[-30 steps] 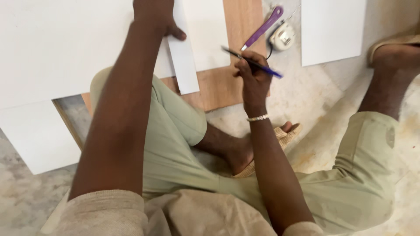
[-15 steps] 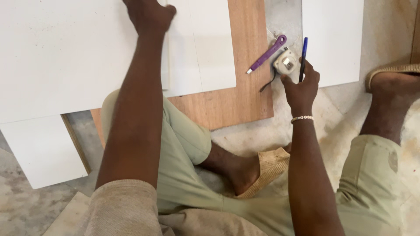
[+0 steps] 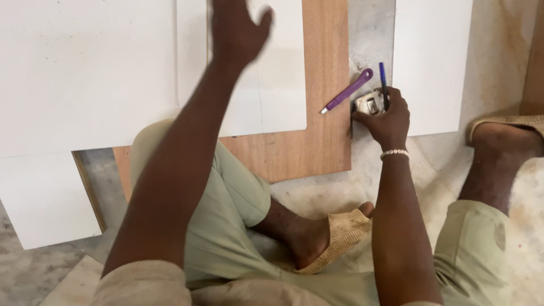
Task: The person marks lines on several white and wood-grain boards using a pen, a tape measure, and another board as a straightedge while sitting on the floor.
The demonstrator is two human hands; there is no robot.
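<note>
- Lying flat at far left: a large white board (image 3: 85, 73); a smaller white panel (image 3: 45, 198) sits below it, with bare grey floor (image 3: 34, 272) under its lower edge.
- Left hand (image 3: 238, 28) is raised over the white sheet (image 3: 272, 85), fingers spread, thumb out to the right, holding nothing. Motion blur on the hand; whether it touches the sheet cannot be told.
- The white sheet covers the upper left of a brown wooden board (image 3: 317, 136), which shows to the right of the sheet and below it.
- A purple-handled tool (image 3: 347, 90) lies slanted across the right edge of the wooden board, tip pointing down-left, just beside the right hand.
- Right hand (image 3: 384, 116) is closed on a small grey-white tape measure (image 3: 368, 103) resting on the floor at the board's edge. The same hand pinches a blue pen (image 3: 383, 79), which stands upward between the fingers.
- A bead bracelet (image 3: 394, 153) circles the right wrist.
- Another white panel (image 3: 433, 62) lies just right of the hand.
- A tan sandal (image 3: 340, 238) is on the folded foot, centre bottom.
</note>
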